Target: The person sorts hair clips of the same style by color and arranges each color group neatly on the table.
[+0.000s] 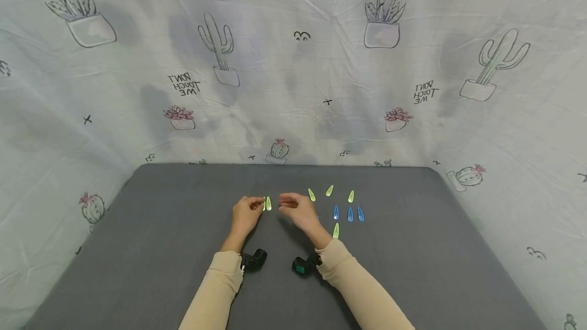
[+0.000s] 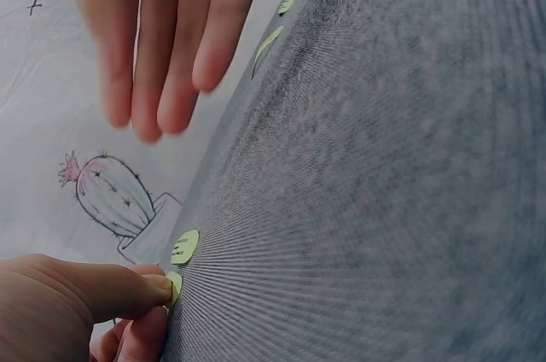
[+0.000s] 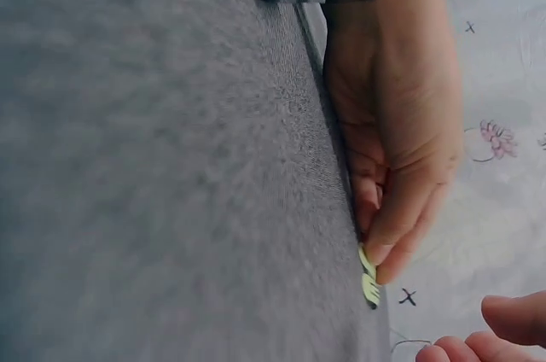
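Observation:
My left hand (image 1: 246,214) is low over the grey table, thumb and fingertips pinching a yellow-green snap hair clip (image 2: 175,289) whose tip shows past the thumb. Right beside it a second yellow-green hair clip (image 1: 268,203) lies flat on the cloth, apart from my fingers. My right hand (image 1: 300,211) hovers to the right of these two clips, its fingers straight and pointing left, with nothing held. In the left wrist view the right hand's fingers (image 2: 175,63) hang relaxed. Part of the pinched clip is covered by the left fingers.
Right of my right hand, a row of yellow-green clips (image 1: 329,190) lies behind several blue clips (image 1: 350,214). Another yellow-green clip (image 1: 336,230) lies nearer, beside the right wrist; a blue one is partly hidden by that hand. A cactus-printed curtain (image 1: 275,65) surrounds the table's far edge.

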Demonstrator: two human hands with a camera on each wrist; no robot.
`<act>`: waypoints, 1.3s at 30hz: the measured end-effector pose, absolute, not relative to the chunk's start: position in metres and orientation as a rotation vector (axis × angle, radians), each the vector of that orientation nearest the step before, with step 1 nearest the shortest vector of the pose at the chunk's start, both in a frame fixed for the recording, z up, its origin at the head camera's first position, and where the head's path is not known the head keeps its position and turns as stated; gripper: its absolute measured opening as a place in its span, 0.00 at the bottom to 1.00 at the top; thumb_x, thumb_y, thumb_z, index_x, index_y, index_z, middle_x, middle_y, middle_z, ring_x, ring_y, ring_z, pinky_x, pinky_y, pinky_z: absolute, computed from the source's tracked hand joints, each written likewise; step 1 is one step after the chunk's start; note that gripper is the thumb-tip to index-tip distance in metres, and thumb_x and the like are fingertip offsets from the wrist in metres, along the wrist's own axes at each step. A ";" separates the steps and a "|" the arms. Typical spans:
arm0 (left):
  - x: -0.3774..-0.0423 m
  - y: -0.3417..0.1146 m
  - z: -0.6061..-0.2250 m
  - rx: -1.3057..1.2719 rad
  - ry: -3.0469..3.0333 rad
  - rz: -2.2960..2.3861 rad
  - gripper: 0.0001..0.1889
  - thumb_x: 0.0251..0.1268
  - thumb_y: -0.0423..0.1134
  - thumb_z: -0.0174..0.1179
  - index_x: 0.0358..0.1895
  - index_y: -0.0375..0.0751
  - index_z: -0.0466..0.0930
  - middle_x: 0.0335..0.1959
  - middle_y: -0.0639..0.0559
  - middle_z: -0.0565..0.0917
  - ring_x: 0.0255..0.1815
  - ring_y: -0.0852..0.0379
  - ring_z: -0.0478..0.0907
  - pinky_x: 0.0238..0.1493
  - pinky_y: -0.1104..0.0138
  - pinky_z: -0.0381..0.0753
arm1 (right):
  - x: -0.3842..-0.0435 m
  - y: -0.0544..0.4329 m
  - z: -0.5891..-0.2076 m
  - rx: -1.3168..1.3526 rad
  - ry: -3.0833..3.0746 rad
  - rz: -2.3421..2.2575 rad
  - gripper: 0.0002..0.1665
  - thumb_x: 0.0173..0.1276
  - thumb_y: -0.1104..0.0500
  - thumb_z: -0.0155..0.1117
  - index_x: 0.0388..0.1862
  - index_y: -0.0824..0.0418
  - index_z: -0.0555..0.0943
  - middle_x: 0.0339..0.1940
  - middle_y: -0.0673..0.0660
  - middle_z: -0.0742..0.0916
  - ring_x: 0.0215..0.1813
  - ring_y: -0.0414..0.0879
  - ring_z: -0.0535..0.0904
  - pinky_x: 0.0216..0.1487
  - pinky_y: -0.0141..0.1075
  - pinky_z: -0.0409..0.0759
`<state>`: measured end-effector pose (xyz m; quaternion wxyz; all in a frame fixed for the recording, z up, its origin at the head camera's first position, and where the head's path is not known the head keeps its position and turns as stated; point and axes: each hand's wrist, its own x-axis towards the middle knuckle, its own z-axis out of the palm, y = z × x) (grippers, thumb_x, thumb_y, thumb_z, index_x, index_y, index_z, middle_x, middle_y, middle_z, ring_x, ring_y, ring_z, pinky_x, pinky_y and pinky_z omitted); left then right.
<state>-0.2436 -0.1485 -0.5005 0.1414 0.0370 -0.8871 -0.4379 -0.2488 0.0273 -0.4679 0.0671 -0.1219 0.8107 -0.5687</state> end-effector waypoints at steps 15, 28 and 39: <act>-0.242 -0.147 -0.500 0.092 -2.569 -1.296 0.08 0.57 0.31 0.62 0.39 0.37 0.87 0.29 0.46 0.79 0.30 0.54 0.75 0.34 0.63 0.73 | -0.222 0.104 -0.459 -0.377 2.427 -1.808 0.23 0.64 0.68 0.62 0.58 0.71 0.75 0.55 0.69 0.81 0.57 0.59 0.78 0.54 0.41 0.78; -0.237 -0.148 -0.499 0.118 -2.576 -1.324 0.08 0.58 0.31 0.62 0.41 0.37 0.87 0.29 0.46 0.79 0.30 0.54 0.73 0.33 0.65 0.71 | -0.198 0.151 -0.466 -0.160 2.453 -1.856 0.25 0.63 0.68 0.63 0.59 0.73 0.74 0.56 0.70 0.80 0.58 0.60 0.78 0.47 0.27 0.77; -0.238 -0.148 -0.501 0.102 -2.556 -1.296 0.08 0.57 0.31 0.63 0.39 0.37 0.87 0.28 0.46 0.79 0.29 0.54 0.74 0.33 0.65 0.72 | -0.188 0.164 -0.479 -0.011 2.401 -1.961 0.22 0.61 0.72 0.62 0.55 0.77 0.75 0.52 0.73 0.81 0.51 0.55 0.82 0.41 0.24 0.78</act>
